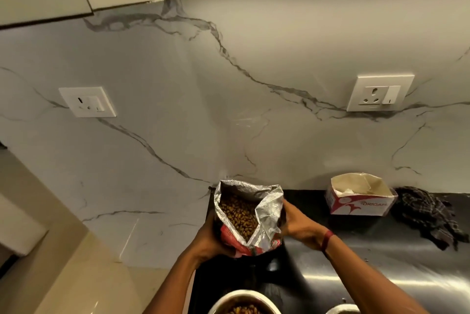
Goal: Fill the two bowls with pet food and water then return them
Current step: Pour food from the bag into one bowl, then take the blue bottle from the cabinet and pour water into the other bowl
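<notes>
Marble-veined wall behind, two white sockets on it, a strip light above; below, a dark glossy bench [356, 245] running off to the right.

Held over that bench between both hands: an opened foil-lined food bag [250, 214], mouth gaping upward, brown kibble [239, 215] showing inside. Left hand [211, 240] wrapped around the bag's lower left side, fingers closed on it; right hand [296, 224] pressed to the bag's right flank, gripping from behind the foil flap. Red band on the right wrist.

Below the hands, at the bottom edge: a white-rimmed bowl [244, 304] already carrying kibble, only partly in view. Just right of it, a sliver of a second bowl [342, 310], contents not visible.

Handling, as judged: soft, crinkly bag, walls apt to buckle and the load apt to shift when tipped; moderately heavy by the look of the fill. Best held low on both sides, as now, with the foil lip kept clear so kibble runs out in a controlled stream. Foil likely slick, so a firm squeeze needed.

Writing: red and white print on the bag's outside, too crumpled to read. Beyond the right hand, an open cardboard box [361, 198] in red and white, lettering appearing to read "ORIGAMI", partly blurred. Past that, a dark checked cloth [429, 214] heaped on the bench.
</notes>
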